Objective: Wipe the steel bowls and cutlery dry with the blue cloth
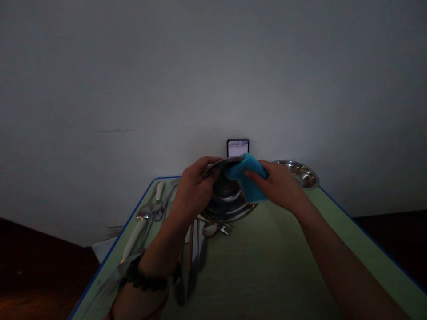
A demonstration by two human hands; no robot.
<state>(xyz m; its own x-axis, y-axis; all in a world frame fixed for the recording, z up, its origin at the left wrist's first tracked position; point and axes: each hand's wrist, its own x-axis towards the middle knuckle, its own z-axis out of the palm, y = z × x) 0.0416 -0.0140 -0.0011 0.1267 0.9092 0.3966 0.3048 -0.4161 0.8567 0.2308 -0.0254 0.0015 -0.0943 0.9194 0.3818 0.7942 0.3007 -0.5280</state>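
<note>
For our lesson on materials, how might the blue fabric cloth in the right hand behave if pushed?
The blue fabric cloth is likely floppy, since its lower part drapes from the right hand. It looks thin, so probably light. Its matte surface suggests little slipping.

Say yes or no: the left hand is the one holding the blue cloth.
No, the right hand holds the blue cloth, while the left hand grips a metal dish.

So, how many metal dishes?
3 visible: one dish in the left hand, a second dish below it on the table, a third dish at the far-right corner. More may be hidden.
</note>
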